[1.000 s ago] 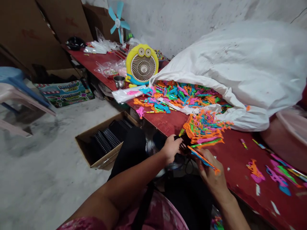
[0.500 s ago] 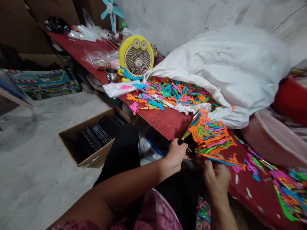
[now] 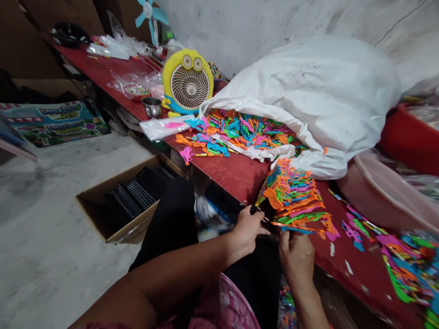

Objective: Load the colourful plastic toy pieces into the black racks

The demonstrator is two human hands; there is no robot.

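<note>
Fingers (image 3: 285, 242) of the right hand (image 3: 297, 256) pinched orange-and-blue strips (image 3: 295, 228) at the bench's (image 3: 236, 177) front edge, their length pointing toward the left hand (image 3: 247, 230), clamped on a black holder (image 3: 270, 210).

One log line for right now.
left hand: gripping black holder | right hand: touching flat orange-and-blue plastic pieces | beyond: row of multicoloured plastic pieces | behind row: open white sack

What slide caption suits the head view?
Left hand and right hand at a row of colorful plastic pieces, white sack behind.
</note>
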